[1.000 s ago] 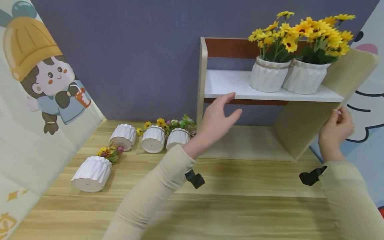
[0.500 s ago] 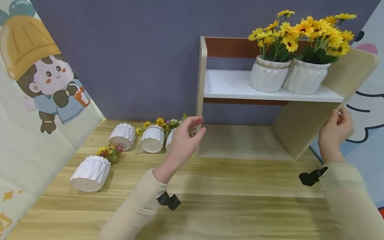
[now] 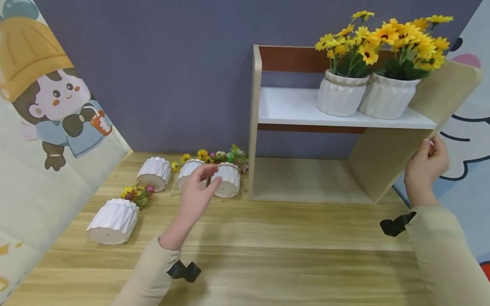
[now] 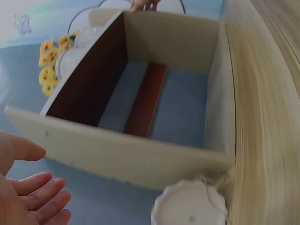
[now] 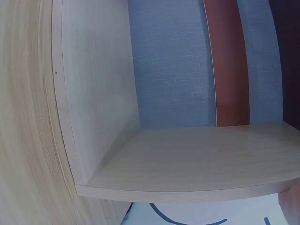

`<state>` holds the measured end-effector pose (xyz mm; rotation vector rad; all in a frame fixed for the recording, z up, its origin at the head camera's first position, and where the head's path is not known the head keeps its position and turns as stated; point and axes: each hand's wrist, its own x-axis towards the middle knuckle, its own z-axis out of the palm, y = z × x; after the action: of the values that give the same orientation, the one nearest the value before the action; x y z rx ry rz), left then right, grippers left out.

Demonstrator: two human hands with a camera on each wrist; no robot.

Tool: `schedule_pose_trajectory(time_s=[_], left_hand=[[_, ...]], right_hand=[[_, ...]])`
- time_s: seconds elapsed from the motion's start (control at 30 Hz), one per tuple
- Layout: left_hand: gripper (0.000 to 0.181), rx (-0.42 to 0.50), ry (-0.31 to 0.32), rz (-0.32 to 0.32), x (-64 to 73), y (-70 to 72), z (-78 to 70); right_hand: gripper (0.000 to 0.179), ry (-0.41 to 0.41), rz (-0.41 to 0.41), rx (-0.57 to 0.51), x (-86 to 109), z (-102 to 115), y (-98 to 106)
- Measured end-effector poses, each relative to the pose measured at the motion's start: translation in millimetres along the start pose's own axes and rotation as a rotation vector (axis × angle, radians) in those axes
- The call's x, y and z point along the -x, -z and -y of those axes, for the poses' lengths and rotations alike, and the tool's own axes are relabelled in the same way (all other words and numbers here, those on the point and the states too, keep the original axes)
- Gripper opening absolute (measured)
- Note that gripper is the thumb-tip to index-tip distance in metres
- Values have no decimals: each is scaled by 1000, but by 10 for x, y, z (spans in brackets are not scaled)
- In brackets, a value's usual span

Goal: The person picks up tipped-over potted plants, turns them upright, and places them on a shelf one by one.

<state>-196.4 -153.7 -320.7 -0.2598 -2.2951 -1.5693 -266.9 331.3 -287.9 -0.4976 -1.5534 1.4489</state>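
Note:
My left hand (image 3: pixel 197 195) is in the air before the white flowerpots lying on the table, fingers loosely bent, thumb apart, nothing in it. Behind it lie a pot with yellow flowers (image 3: pixel 187 169), partly hidden, and a pot with mixed flowers (image 3: pixel 228 178) against the shelf's left side. My right hand (image 3: pixel 426 170) grips the front edge of the right side panel of a small wooden shelf (image 3: pixel 254 127), fingers curled. In the left wrist view, the left hand (image 4: pixel 33 192) has its fingers spread. Only a sliver of the right hand (image 5: pixel 291 201) shows in the right wrist view.
Two white pots of yellow flowers (image 3: pixel 342 94) stand upright side by side on the shelf's white board (image 3: pixel 287 106). Farther left lie a white pot (image 3: pixel 154 173) and another white pot (image 3: pixel 113 221) on their sides on the wooden table (image 3: pixel 268 255). A grey-blue wall (image 3: pixel 172 76) is behind.
My left hand has moved left and down, from in front of the shelf's upper board to before the lying flowerpots. The right hand stays at the shelf's side panel.

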Motion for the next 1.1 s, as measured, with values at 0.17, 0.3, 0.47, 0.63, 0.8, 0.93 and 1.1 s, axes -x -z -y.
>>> schedule_pose_trajectory(time_s=[0.17,0.3,0.47,0.63,0.8,0.93,1.1], left_hand=[[32,-40,40,-24,15,193,116],[32,-115,46,-45,22,353,156],[32,-199,69,-120,80,574,201],[33,-270,118,-202,132,781,248],[36,-342,196,-249,182,943,315],[39,-390,194,-263,229,1063,386],[44,-481,182,-251,262,1194,461]], right_hand=[[24,-2,7,9,-10,5,-23],[24,1,8,48,-6,1,-32],[23,-10,-1,67,12,-20,-21],[23,-15,13,45,8,-28,-17],[23,-21,20,12,-12,-31,-20],[23,-13,9,43,-7,-21,-17],[23,-14,5,37,2,-13,-4]])
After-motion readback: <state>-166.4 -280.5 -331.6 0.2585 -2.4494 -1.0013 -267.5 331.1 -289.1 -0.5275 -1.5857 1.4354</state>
